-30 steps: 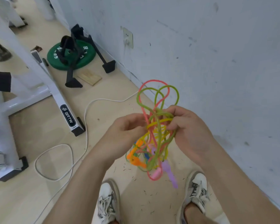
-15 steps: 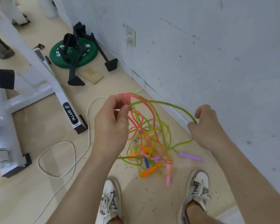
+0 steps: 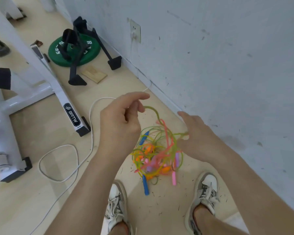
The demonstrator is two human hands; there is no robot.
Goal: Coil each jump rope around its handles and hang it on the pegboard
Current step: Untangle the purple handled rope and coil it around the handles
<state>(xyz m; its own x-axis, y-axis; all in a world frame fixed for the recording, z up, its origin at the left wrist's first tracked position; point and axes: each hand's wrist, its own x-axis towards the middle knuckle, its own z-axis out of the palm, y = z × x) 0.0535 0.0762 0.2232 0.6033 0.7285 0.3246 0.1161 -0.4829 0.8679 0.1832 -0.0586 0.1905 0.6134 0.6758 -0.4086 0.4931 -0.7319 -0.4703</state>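
Note:
A tangle of jump ropes [image 3: 154, 156] in green, pink, yellow and orange lies on the floor between my feet. Blue [image 3: 145, 185], pink [image 3: 173, 179], purple [image 3: 176, 158] and orange [image 3: 148, 150] handles stick out of it. My left hand [image 3: 119, 122] is above the pile and pinches a loop of the green rope [image 3: 155, 112], which arcs down into the tangle. My right hand [image 3: 199, 138] is spread to the right of the pile, its fingertips touching another stretch of green rope. No pegboard is in view.
The wall [image 3: 227, 65] with an outlet [image 3: 135, 31] runs close on the right. A white cable [image 3: 58, 167] loops over the floor at left, beside a white machine frame [image 3: 70, 114]. Farther back are a green weight plate [image 3: 92, 50], a black stand [image 3: 115, 62] and a wooden block [image 3: 94, 74]. My shoes [image 3: 115, 206] flank the pile.
The bundle held in both hands was pulled apart and has dropped to the floor. My left hand keeps only a green loop, and my right hand has opened and lowered.

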